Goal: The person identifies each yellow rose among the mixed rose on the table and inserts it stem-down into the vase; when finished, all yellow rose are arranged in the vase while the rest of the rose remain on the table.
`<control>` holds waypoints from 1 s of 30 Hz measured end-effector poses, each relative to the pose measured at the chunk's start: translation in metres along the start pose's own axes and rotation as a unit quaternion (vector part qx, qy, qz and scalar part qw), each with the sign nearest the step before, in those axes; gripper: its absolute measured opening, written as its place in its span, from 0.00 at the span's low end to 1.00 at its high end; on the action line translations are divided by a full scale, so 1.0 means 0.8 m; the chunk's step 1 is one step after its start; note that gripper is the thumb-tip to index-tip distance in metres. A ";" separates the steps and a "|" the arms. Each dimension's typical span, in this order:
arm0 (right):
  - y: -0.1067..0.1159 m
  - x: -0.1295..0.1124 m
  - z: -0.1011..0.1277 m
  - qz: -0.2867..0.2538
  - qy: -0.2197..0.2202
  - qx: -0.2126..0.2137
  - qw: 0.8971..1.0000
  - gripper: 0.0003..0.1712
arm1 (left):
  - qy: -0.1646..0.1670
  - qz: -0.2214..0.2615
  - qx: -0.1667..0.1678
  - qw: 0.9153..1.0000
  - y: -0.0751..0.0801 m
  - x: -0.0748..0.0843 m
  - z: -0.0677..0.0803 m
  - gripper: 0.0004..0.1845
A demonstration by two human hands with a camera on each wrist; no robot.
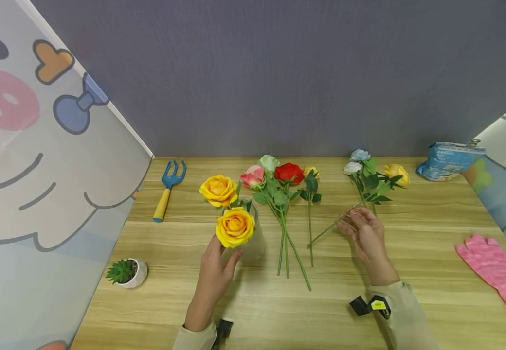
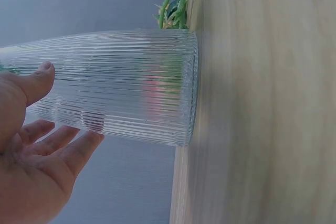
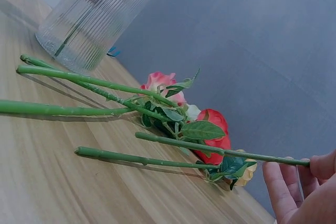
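Observation:
A ribbed clear glass vase (image 1: 255, 243) stands on the wooden table (image 1: 253, 311) with two yellow roses (image 1: 234, 226) in it. My left hand (image 1: 218, 265) is beside the vase (image 2: 131, 87), thumb and fingers (image 2: 68, 145) spread loosely along its wall. My right hand (image 1: 360, 226) pinches a green stem (image 1: 329, 227) that runs up into the right bunch of blue, white and yellow roses (image 1: 375, 175). In the right wrist view that stem (image 3: 220, 150) is lifted slightly off the table. A bunch of pink, red and pale roses (image 1: 279, 177) lies between the hands.
A blue hand fork (image 1: 168, 187) lies at the back left and a small succulent pot (image 1: 126, 272) at the front left. A pink glove (image 1: 498, 272) lies at the right and a blue packet (image 1: 447, 159) at the back right. Cartoon panels flank the table.

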State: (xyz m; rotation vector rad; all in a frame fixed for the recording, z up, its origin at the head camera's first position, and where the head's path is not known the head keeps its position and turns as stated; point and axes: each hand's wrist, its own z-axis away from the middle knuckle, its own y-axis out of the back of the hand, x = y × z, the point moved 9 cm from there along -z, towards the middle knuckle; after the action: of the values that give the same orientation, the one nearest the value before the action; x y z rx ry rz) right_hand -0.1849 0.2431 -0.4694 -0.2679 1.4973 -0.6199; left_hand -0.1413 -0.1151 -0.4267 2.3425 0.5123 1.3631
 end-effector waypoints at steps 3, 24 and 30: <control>0.002 0.000 0.000 0.002 0.001 0.012 1.000 0.07 | 0.001 0.000 0.000 1.000 0.001 0.000 0.000 0.34; 0.000 -0.017 0.003 -0.059 0.070 0.044 0.995 0.03 | 0.001 0.007 0.000 1.000 0.000 0.000 -0.001 0.34; -0.001 -0.023 0.003 -0.078 0.104 0.051 0.990 0.04 | -0.002 0.008 0.001 1.000 0.000 0.002 -0.001 0.34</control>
State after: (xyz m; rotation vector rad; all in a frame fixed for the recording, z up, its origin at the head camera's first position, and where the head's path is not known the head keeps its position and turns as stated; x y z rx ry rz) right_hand -0.1819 0.2520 -0.4533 -0.2479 1.6481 -0.8679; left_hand -0.1410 -0.1143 -0.4254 2.3548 0.4952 1.3660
